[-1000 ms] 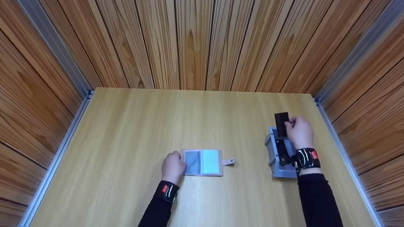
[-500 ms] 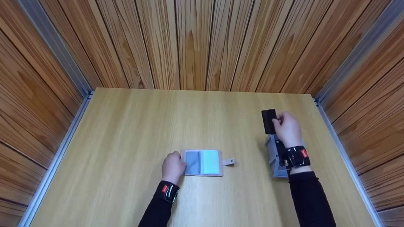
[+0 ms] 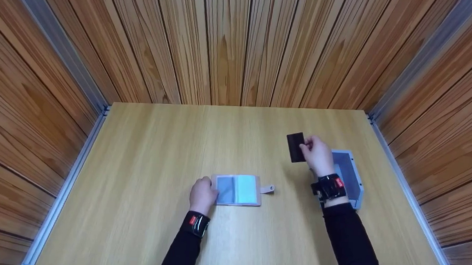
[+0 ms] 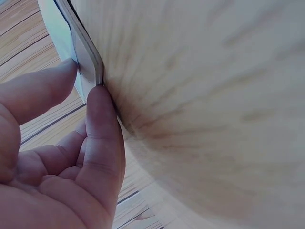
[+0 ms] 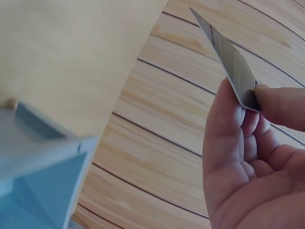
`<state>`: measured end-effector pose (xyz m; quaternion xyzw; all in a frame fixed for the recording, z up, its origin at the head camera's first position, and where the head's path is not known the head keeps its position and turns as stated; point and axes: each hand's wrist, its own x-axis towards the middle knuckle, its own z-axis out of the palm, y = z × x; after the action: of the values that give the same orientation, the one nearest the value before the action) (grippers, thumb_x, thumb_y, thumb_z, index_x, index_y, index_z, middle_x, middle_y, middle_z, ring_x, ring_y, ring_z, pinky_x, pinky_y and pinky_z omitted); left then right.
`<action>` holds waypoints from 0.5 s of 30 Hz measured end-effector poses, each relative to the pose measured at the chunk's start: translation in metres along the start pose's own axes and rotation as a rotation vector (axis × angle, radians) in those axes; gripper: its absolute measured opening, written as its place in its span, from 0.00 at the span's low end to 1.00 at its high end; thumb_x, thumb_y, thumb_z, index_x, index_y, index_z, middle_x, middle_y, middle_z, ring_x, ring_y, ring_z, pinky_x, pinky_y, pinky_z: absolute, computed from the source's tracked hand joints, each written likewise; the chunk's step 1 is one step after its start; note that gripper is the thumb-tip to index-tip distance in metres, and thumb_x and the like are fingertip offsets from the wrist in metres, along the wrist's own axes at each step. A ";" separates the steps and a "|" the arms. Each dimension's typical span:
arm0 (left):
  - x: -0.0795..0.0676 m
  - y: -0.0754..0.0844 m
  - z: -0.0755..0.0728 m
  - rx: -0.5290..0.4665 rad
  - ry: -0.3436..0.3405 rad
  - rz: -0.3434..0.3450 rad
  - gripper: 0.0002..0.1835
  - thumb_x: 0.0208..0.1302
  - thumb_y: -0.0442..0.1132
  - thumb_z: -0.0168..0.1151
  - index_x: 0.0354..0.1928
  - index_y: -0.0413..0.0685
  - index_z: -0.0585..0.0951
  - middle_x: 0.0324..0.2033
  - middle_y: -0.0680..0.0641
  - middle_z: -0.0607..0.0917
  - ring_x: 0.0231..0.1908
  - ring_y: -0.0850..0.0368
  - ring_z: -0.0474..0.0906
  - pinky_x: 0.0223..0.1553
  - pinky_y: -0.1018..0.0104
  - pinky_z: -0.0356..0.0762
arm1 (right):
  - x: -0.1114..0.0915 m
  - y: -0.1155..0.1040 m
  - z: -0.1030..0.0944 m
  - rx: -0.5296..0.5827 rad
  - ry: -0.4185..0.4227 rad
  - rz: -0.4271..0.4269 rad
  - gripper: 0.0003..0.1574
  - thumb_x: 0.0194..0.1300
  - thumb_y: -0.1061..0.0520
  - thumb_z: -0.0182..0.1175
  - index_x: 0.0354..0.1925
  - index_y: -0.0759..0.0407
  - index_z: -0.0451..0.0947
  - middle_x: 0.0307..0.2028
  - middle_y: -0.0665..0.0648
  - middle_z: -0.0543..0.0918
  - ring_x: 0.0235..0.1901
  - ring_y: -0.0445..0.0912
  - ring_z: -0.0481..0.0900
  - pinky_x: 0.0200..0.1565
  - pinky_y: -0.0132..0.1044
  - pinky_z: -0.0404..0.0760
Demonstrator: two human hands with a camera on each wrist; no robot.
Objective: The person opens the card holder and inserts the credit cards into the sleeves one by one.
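Above the bench, dark card: is hanging in the air to the left of the bin, apart from it and well apart from the open folder; in the right wrist view it is showing nearly edge-on, its visible face catching pale streaks.
Right hand: is pinching the dark card near one edge between thumb and fingers, the other fingers curling toward the palm.
Left hand: is gripping the folder's left edge, its thumb pressing on one face and a finger meeting the rim at the corner.
Folder's pages: are lying spread near the middle of the bench, a grey-blue page on the left, a pale turquoise page on the right, a pinkish border showing around them.
Strap: is sticking out from the folder's right edge, a round snap sitting near its tip.
Grey-blue bin: is standing on the bench, the right wrist and hand hiding part of it.
Wristbands: are circling both wrists, black and shiny, each bearing a red tag.
Sleeves: are covering both forearms in black.
Metal rails: are running along the bench's left and right sides.
Wood-panelled walls: are enclosing the bench at the back and on both sides.
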<state>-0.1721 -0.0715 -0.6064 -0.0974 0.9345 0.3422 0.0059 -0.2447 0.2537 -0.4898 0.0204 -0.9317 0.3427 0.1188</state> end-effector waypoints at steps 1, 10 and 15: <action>0.000 0.000 0.000 -0.002 0.001 -0.001 0.11 0.53 0.32 0.71 0.33 0.38 0.77 0.27 0.44 0.78 0.32 0.46 0.78 0.36 0.51 0.75 | -0.001 -0.001 0.003 0.006 -0.005 -0.002 0.09 0.66 0.61 0.61 0.40 0.68 0.74 0.34 0.64 0.80 0.36 0.58 0.78 0.41 0.50 0.74; 0.000 0.000 0.000 0.002 0.005 -0.001 0.11 0.51 0.31 0.71 0.32 0.38 0.77 0.27 0.44 0.77 0.31 0.47 0.77 0.35 0.52 0.74 | -0.010 -0.005 0.030 0.039 -0.061 -0.003 0.09 0.64 0.62 0.63 0.39 0.68 0.75 0.33 0.64 0.81 0.36 0.58 0.79 0.42 0.52 0.76; 0.000 0.000 0.001 -0.008 -0.008 -0.016 0.10 0.53 0.31 0.70 0.32 0.39 0.77 0.27 0.46 0.76 0.30 0.49 0.75 0.34 0.54 0.73 | -0.015 -0.008 0.043 0.036 -0.102 0.015 0.10 0.64 0.61 0.63 0.38 0.67 0.76 0.33 0.62 0.81 0.35 0.57 0.79 0.41 0.50 0.76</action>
<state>-0.1726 -0.0712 -0.6070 -0.1036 0.9323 0.3464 0.0118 -0.2379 0.2190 -0.5204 0.0329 -0.9304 0.3586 0.0681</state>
